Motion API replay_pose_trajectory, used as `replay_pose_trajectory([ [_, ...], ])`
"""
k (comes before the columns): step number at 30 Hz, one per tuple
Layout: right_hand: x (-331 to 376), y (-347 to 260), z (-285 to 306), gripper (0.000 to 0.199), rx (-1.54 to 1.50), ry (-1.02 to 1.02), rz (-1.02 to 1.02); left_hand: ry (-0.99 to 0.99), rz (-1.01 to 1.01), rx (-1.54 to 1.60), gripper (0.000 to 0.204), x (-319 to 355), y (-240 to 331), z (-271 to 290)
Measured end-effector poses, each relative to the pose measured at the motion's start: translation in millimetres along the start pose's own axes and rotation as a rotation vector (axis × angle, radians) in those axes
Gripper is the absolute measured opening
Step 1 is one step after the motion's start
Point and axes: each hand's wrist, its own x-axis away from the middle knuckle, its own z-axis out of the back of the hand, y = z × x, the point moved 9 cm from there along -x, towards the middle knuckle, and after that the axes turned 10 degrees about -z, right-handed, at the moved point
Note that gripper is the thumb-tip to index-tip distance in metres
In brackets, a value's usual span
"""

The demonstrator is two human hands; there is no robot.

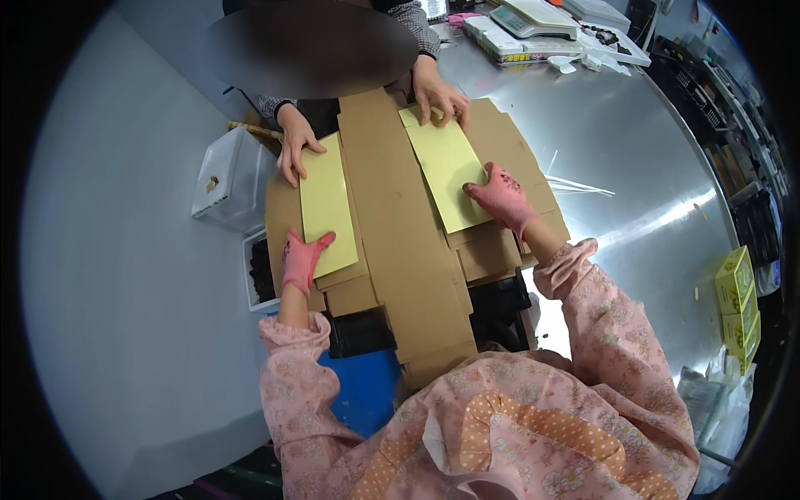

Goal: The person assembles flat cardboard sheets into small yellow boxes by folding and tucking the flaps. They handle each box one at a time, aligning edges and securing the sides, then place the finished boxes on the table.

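Note:
A flattened brown cardboard box (396, 225) lies in front of me, its flaps spread to both sides. Two yellow panels rest on it, a left yellow panel (325, 196) and a right yellow panel (442, 154). My left hand (304, 260), in a pink glove, presses beside the near left edge of the left panel, thumb spread over it. On the near right part of the other panel lies my right hand (502, 198), also pink-gloved, thumb and fingers apart. Across from me, another person's hands (297, 143) touch the far parts of both panels.
A metal table (617, 142) extends to the right, with thin white strips (581, 187) on it. At its back stands a scale (533, 18); yellow-green boxes (735, 292) sit at its right edge. Left of the cardboard are a translucent bin (229, 179) and a white tray (250, 283).

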Motion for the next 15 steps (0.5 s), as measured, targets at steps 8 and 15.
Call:
replay_pose_trajectory([
  [8,6.1,-47.9,8.4,0.049,0.064,-0.053,0.297,-0.083,-0.118,0.222,0.069,0.3,51.0,-4.5],
  [15,66.0,-113.9,-25.1,0.048,0.339,0.216,0.54,-0.11,-0.545,-0.564,0.071,48.7,232.6,-40.9],
])
